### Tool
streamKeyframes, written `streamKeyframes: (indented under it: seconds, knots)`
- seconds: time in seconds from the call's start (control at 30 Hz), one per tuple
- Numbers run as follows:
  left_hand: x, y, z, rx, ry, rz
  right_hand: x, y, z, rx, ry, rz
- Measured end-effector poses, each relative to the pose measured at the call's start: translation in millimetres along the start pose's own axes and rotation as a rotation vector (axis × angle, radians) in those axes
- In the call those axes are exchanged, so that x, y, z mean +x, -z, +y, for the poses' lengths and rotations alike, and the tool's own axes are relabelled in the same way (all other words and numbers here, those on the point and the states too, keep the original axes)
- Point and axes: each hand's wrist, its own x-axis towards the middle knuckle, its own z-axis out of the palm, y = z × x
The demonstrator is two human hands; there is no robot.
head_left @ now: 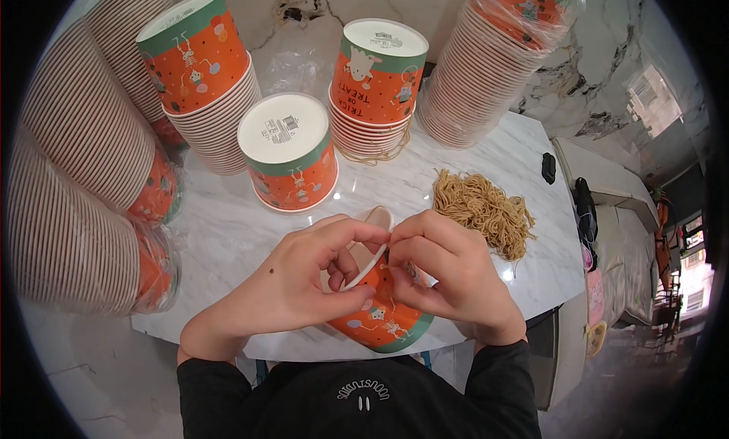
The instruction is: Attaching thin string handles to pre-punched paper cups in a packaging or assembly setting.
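Note:
An orange paper bucket [387,325] with a green band and cartoon skeletons lies tipped on its side near the table's front edge, its white rim turned up and away from me. My left hand [300,268] grips it at the rim, fingers inside the mouth and thumb on the outer wall. Against the outside, just below the rim, my right hand [448,264] is closed in a pinch; what its fingertips hold is hidden. Beyond my right hand lies a heap of tan cords [484,211]. A single matching bucket [292,146] stands upside down beyond my left hand.
Upside-down bucket stacks stand at the back left [201,82] and back centre [380,82], with loose cords around the latter's base. A plastic-wrapped stack [486,67] leans at the back right. More wrapped stacks [83,226] crowd the left. A small black object [548,168] sits near the right edge.

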Motion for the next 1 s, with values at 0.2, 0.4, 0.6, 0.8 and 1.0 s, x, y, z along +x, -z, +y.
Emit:
streamKeyframes:
  seconds: [0.2, 0.4, 0.6, 0.8, 1.0]
  knots:
    - [0.1, 0.4, -2.4, 0.004, -0.016, -0.010, -0.2, 1.0, 0.6, 0.004, 0.007, -0.009]
    - [0.4, -3.2, 1.0, -0.092, 0.004, 0.024, -0.9, 0.2, 1.0, -0.013, 0.001, -0.001]
    - [0.0, -2.9, 1.2, -0.116, 0.015, 0.007, -1.6, 0.1, -1.0, -0.041, 0.002, -0.010]
    - [-0.9, -2.8, 6.6, -0.146, 0.057, -0.008, -1.2, -0.7, -2.7, -0.041, 0.007, -0.001]
    - [11.1, 1.2, -17.5, -0.392, -0.001, 0.014, -4.8, 1.7, -2.0, -0.063, 0.006, -0.006]
